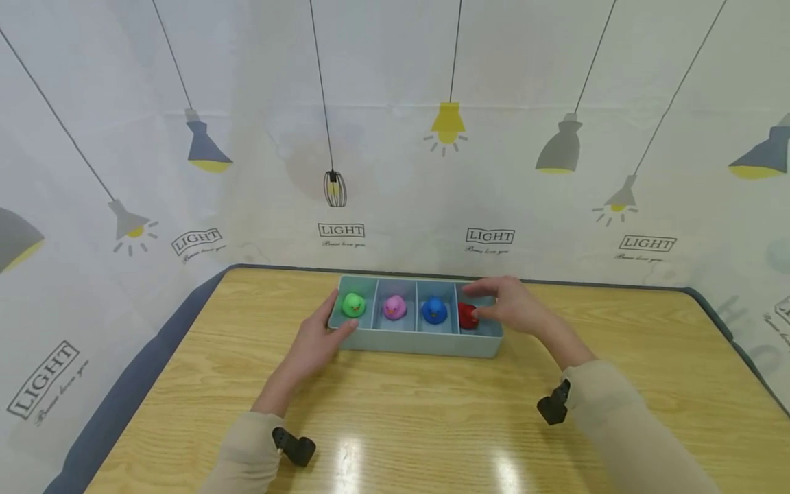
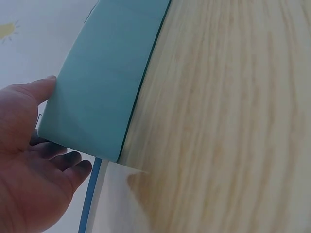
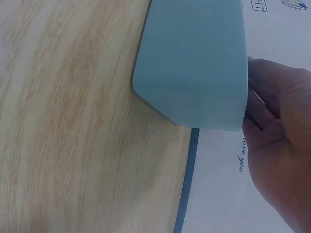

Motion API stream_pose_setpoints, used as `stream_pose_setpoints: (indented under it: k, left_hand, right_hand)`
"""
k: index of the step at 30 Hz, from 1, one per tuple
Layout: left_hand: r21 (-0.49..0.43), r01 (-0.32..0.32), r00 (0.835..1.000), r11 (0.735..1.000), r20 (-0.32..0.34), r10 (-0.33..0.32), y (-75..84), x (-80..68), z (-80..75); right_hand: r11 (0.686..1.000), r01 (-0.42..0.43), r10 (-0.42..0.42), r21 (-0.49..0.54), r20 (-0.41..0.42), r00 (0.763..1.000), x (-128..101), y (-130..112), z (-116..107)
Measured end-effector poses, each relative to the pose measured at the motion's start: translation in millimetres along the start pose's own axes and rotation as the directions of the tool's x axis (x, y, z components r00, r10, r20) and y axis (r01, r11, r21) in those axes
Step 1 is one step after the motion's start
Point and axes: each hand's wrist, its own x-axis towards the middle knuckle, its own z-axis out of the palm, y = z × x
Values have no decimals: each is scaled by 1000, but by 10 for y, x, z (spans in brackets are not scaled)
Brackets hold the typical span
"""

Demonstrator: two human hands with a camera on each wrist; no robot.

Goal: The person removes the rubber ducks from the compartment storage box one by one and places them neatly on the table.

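Observation:
A teal tray (image 1: 420,343) with several compartments stands at the far middle of the wooden table (image 1: 432,418). Left to right it holds a green duck (image 1: 353,304), a pink duck (image 1: 393,308), a blue duck (image 1: 435,310) and a red duck (image 1: 466,316). My left hand (image 1: 327,326) grips the tray's left end, thumb on the front corner. In the left wrist view the left hand (image 2: 31,141) wraps round the tray (image 2: 107,82). My right hand (image 1: 496,302) hovers over the right compartment with relaxed fingers, thumb beside the red duck. The right wrist view has the right hand (image 3: 274,111) behind the tray (image 3: 194,58).
A white curtain (image 1: 395,171) printed with lamps hangs close behind the table and wraps both sides. The table has a dark blue edge (image 1: 154,343). Bare wood lies between the tray and me. Black wrist cameras (image 1: 296,449) sit on both sleeves.

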Motion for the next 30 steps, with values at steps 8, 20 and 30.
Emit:
stream_pose_setpoints:
  k: [8,20,30]
  left_hand:
    - [-5,40,998,999,43,-40,13,15,-15]
    - [-97,79,997,992,34,-76,23,52,-22]
    - [-168,72,997,983,17,-71,-41,53,15]
  right_hand:
    - [999,4,-4,-54,9,1000,41,59,33]
    - [982,-22,30,-190,40,999,75,68,97]
    - [954,52,-46,-296,26,999,74,80,153]
